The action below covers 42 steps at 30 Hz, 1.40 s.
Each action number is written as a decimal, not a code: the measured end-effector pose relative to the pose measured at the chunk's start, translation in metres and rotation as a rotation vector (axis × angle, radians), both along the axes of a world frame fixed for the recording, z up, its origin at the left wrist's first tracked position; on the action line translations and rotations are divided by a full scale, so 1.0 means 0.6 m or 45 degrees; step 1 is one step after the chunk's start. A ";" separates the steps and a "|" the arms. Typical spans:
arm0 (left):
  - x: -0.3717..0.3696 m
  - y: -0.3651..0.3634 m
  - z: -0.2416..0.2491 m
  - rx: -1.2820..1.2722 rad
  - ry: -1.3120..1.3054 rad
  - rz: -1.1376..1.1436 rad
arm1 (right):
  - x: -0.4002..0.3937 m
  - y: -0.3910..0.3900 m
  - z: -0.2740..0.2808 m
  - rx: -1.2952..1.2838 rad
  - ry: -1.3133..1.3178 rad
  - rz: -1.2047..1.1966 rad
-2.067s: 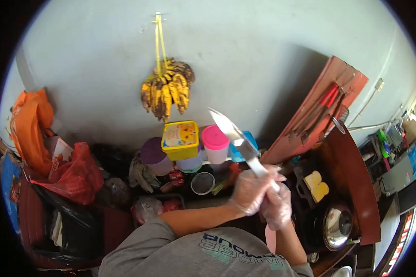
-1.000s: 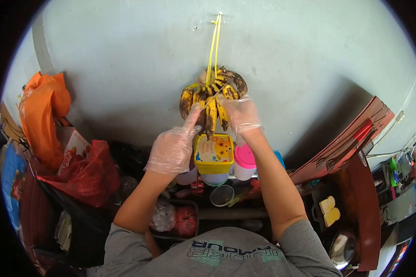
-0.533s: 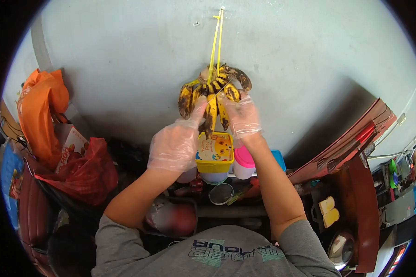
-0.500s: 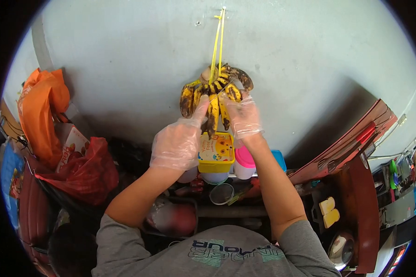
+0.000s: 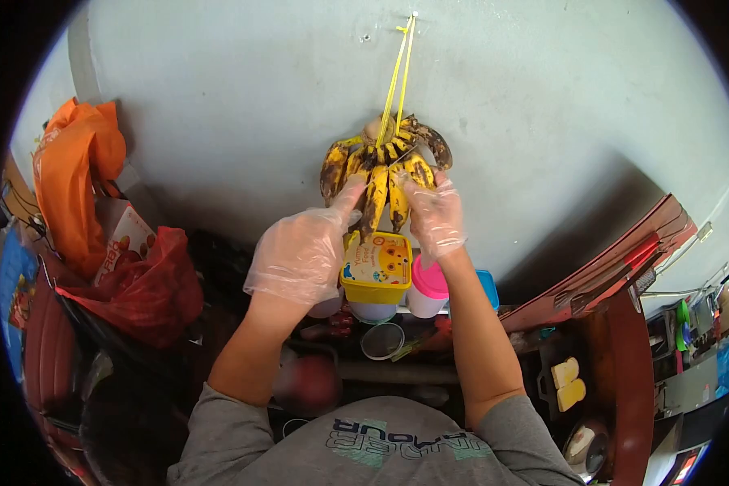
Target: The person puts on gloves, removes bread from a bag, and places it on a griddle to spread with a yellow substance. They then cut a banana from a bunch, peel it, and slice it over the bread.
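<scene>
A bunch of ripe, black-spotted bananas (image 5: 376, 198) hangs against the wall from a yellow cord (image 5: 400, 77). Both my hands wear clear plastic gloves. My left hand (image 5: 304, 247) is closed at the lower left of the bunch, its thumb or finger pressed against a banana; the other fingers are hidden behind the hand. On the right side, my right hand (image 5: 436, 212) grips a banana (image 5: 418, 168), with the thumb in front. A thin grey line crosses the bananas near the right fingers; I cannot make out what it is.
Below the bunch stand a yellow printed tub (image 5: 377, 271) and a pink-lidded container (image 5: 429, 283). Orange (image 5: 81, 178) and red (image 5: 142, 287) plastic bags are at left. A reddish board (image 5: 607, 263) leans at right, near bread slices (image 5: 568, 383) on a dark tray.
The view has shifted a little, so the bunch and cord appear slightly farther right. My left hand sits slightly lower and farther left from the bunch; both hands stay at the bananas.
</scene>
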State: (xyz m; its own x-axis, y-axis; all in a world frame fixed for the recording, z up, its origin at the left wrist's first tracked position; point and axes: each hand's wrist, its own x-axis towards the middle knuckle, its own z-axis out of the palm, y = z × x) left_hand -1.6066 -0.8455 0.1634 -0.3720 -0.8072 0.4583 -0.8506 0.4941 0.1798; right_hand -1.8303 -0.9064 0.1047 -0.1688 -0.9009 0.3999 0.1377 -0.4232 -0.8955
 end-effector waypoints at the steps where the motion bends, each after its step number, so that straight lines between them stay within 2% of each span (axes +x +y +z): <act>1: 0.010 0.002 0.003 -0.003 0.026 -0.076 | -0.009 0.008 0.000 0.051 -0.023 0.022; 3: 0.025 0.003 0.002 -0.012 0.057 -0.152 | -0.044 0.025 -0.001 0.234 -0.227 0.438; 5: 0.033 0.010 -0.005 -0.063 0.314 -0.280 | -0.036 0.035 -0.008 0.218 -0.295 0.328; 6: 0.025 0.021 0.006 0.089 0.499 -0.338 | -0.039 0.033 -0.015 0.166 -0.358 0.382; 7: 0.010 0.016 -0.003 0.095 0.495 -0.344 | -0.041 0.033 -0.021 0.113 -0.422 0.438; 8: -0.008 0.002 -0.021 0.121 0.656 -0.412 | -0.042 0.033 -0.025 0.116 -0.426 0.436; 10: -0.040 -0.017 -0.033 0.207 0.950 -0.494 | -0.037 0.036 -0.009 0.186 -0.303 0.234; 13: -0.083 -0.044 -0.011 0.286 1.068 -0.417 | -0.045 0.041 0.009 0.203 -0.207 0.230; 19: -0.129 -0.114 0.035 0.334 0.868 -0.514 | -0.052 -0.002 0.022 0.242 0.064 0.144; 23: -0.131 -0.150 0.044 0.540 0.745 -0.442 | -0.059 0.000 0.015 0.217 -0.079 0.282; 26: -0.133 -0.172 0.029 0.419 0.670 -0.575 | -0.064 0.009 0.014 0.226 -0.245 0.374; 28: -0.135 -0.168 0.043 0.451 0.612 -0.546 | -0.068 0.009 0.014 0.226 -0.328 0.467; 30: -0.135 -0.168 0.050 0.478 0.552 -0.519 | -0.068 0.006 0.006 0.197 -0.348 0.474; 32: -0.134 -0.171 0.051 0.320 0.452 -0.574 | -0.070 -0.002 -0.008 0.167 -0.364 0.485; 34: -0.133 -0.157 0.067 0.367 0.406 -0.531 | -0.067 -0.009 -0.019 0.050 -0.193 0.389; 38: -0.133 -0.163 0.070 0.343 0.260 -0.508 | -0.064 -0.008 -0.027 -0.042 -0.128 0.334; 42: -0.127 -0.185 0.065 0.370 0.313 -0.587 | -0.064 0.004 -0.020 0.028 -0.297 0.412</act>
